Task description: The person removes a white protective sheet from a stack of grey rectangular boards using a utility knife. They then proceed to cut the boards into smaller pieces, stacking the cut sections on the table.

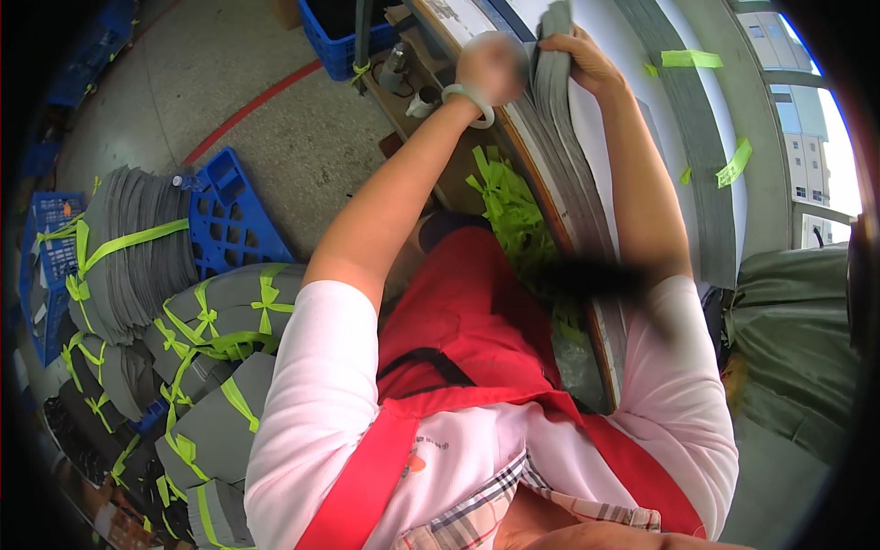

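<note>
A thick stack of long grey sheets (pixel 553 101) lies along the near edge of the workbench, its far end lifted and bent up. My right hand (pixel 587 60) grips that raised end, thumb and fingers closed around the sheets. On the other side of the stack is my left hand (pixel 495 69), close to the same end, with a pale bangle (pixel 488 108) at the wrist. A blur covers the left fingers, so their pose is hidden. A dark smudge hides part of the stack's near end.
Tied bundles of grey sheets (pixel 137 247) and a blue plastic crate (pixel 225 206) stand on the floor at left. Green ribbons (pixel 509 197) hang below the bench edge. More grey stacks (pixel 683 101) lie on the bench at right. A blue bin (pixel 335 41) stands far back.
</note>
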A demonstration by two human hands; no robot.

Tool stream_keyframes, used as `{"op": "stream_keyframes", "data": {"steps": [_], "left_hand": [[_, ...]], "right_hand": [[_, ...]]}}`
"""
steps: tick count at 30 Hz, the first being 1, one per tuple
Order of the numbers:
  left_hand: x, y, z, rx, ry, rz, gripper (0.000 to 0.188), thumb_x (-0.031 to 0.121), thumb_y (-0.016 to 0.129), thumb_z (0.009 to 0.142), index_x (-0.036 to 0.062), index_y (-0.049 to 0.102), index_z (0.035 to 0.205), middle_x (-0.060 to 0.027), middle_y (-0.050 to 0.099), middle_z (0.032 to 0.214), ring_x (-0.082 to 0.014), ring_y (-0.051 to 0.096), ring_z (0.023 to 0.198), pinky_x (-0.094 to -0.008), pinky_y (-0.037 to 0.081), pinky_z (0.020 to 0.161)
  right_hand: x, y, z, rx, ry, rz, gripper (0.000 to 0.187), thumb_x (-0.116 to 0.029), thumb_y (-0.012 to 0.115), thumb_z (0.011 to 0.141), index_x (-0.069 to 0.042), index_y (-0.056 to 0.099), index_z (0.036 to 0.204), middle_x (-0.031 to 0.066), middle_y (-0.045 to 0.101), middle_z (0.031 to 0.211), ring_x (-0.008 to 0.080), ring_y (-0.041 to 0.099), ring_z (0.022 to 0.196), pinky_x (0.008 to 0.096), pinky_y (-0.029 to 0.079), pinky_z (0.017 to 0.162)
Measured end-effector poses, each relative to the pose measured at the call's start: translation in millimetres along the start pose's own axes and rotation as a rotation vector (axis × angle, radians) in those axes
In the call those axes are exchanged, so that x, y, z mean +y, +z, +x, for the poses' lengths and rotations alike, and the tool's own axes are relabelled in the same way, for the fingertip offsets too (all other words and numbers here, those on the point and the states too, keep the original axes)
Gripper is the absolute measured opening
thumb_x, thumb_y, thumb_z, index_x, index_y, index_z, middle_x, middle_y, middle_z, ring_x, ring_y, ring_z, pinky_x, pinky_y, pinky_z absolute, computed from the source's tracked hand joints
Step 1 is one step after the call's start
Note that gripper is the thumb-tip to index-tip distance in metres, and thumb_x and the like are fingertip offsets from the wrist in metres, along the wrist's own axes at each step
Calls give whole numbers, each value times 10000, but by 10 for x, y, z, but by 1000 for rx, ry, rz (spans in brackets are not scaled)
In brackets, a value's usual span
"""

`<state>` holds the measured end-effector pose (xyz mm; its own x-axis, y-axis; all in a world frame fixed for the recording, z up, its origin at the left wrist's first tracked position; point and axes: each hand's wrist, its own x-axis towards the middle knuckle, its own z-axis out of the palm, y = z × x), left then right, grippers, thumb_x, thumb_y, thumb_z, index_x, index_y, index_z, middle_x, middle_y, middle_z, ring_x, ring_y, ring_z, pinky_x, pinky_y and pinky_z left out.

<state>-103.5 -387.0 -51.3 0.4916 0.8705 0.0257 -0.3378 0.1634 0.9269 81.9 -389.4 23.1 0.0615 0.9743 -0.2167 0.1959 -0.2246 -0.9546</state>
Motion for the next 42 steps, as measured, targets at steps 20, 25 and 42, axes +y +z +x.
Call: {"op": "stream_keyframes", "data": {"steps": [20,25,42], "left_hand": [[-40,357,259,30,66,150,427,286,637,852,-78,592,1068,-116,652,864,-162,638,589,-277,538,470],[-20,217,251,-45,-74,-119,290,154,510,908,-100,584,1027,-167,639,827,-236,668,681,-313,584,609],[-216,397,124,-10,289,294,370,185,502,931,18,507,1261,-113,620,998,-203,616,864,-320,505,759]], "right_hand": [[144,-304,-27,-125,-115,565,379,-35,615,732,-55,480,1086,98,532,1038,241,524,1022,356,430,954],[176,-312,29,-168,-126,573,360,-39,616,737,-53,488,1073,96,534,1035,228,526,1013,343,434,934],[99,-202,-23,-13,-72,415,327,-121,633,777,-24,542,1076,89,568,1061,201,558,991,328,455,917]]}}
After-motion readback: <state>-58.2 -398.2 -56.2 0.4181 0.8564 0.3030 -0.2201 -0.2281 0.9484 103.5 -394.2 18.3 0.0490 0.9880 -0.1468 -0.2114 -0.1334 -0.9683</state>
